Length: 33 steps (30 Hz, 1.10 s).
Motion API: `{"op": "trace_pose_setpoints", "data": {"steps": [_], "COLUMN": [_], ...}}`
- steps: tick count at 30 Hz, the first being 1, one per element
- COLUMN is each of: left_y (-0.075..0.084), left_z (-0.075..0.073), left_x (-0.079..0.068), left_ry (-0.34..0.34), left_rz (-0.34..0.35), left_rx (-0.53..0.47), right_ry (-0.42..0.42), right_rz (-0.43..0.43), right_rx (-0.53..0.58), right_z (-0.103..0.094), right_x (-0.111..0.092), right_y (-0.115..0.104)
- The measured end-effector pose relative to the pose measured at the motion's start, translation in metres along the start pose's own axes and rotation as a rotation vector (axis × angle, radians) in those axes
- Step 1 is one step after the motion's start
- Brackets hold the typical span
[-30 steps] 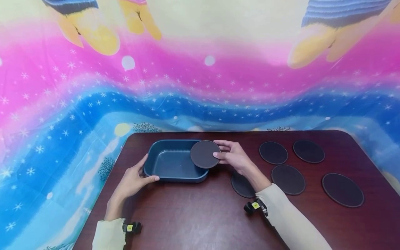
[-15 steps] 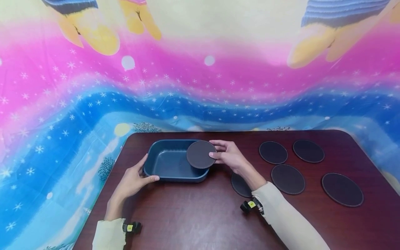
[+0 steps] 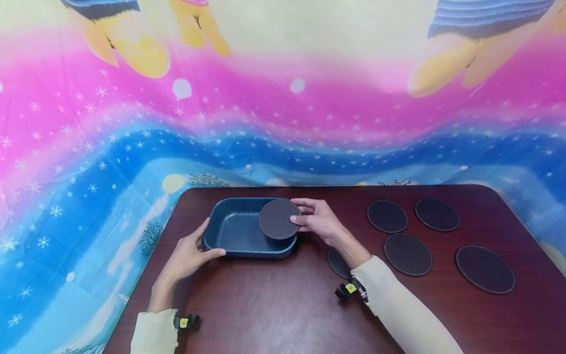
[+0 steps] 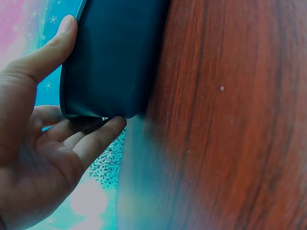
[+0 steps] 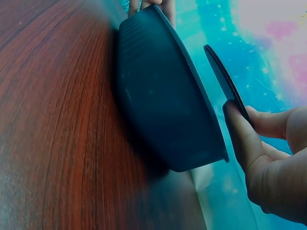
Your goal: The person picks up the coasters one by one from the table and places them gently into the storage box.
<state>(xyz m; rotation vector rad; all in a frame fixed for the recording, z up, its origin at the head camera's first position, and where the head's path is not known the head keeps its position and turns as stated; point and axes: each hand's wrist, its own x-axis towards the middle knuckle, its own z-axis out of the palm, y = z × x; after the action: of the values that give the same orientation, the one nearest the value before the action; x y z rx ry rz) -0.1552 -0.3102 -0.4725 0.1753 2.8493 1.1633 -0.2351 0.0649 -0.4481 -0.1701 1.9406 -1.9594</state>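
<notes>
A dark blue rectangular tub (image 3: 252, 254) stands on the table, its visible floor bare. My left hand (image 3: 187, 253) holds its left end; in the left wrist view the thumb lies along the tub's rim and the fingers (image 4: 103, 139) touch the end wall. My right hand (image 3: 323, 222) pinches a round dark brown coaster (image 3: 277, 220) by its right edge, thumb on the near face. That coaster hangs over the tub's right part. In the right wrist view, the coaster (image 5: 224, 76) is tilted and apart from the tub's rim.
More round coasters lie flat on the right side: two at the back (image 3: 386, 216), one in the middle (image 3: 408, 253), one farther right (image 3: 485, 269). Another coaster (image 3: 337, 263) is partly hidden by the right forearm. A patterned cloth (image 3: 283, 123) hangs behind the table (image 3: 265, 305).
My right hand has moved slightly left with the coaster, bringing it farther over the tub. The left hand and tub have stayed in place.
</notes>
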Motion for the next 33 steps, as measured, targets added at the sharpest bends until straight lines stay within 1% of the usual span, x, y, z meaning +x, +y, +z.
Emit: {"op": "trace_pose_setpoints", "data": {"steps": [15, 22, 33], "left_y": [0.001, 0.001, 0.001], "left_z": [-0.001, -0.001, -0.001], "left_x": [0.001, 0.001, 0.0], "left_ry": [0.001, -0.001, -0.003], "left_rz": [0.0, -0.006, -0.006], "left_rx": [0.014, 0.015, 0.021], "right_ry": [-0.013, -0.011, -0.019], "right_rz": [0.006, 0.019, 0.003], "right_rx": [-0.023, -0.001, 0.014], "right_z": [0.01, 0.014, 0.021], "right_x": [0.002, 0.006, 0.008], "right_y": [-0.002, 0.001, 0.003]}}
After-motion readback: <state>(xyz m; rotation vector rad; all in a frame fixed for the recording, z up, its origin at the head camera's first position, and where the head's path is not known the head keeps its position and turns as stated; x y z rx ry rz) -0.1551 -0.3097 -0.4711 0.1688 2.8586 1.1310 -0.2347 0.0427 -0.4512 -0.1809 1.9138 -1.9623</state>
